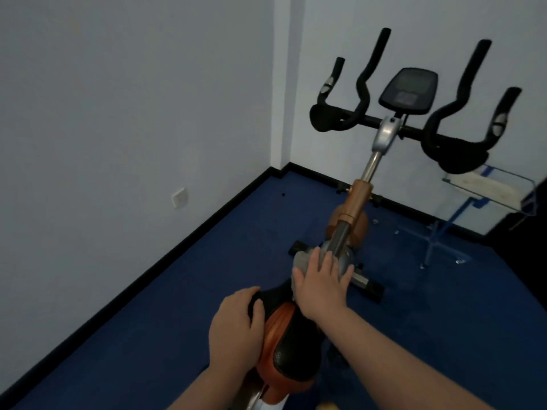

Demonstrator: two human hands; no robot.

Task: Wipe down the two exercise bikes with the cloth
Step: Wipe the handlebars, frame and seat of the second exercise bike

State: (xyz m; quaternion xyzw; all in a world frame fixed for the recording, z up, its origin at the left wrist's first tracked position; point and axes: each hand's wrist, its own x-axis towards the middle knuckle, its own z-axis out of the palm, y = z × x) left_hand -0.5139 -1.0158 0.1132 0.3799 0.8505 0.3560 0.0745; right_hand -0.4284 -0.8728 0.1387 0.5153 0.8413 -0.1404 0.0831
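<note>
left hand [236, 324] rests on the saddle [284, 344], fingers curled over its edge — right hand [321, 287], fingers spread flat, presses the grey cloth [302, 260] onto the exercise bike [355, 202] frame; handlebars [444, 125] beyond.

Both forearms enter from the lower edge, bare, reaching forward toward the saddle [284, 350] of the exercise bike. Left hand [236, 324] — palm down on the saddle's left flank, fingers curved over its black edge, thumb side hidden. Right hand [321, 284] — extended beyond the saddle's nose, fingers straight and slightly spread, palm pressing flat on a grey cloth [302, 260]. Right wrist runs straight in line with the forearm, which crosses just right of the saddle. Left wrist bends slightly inward toward it.
</note>
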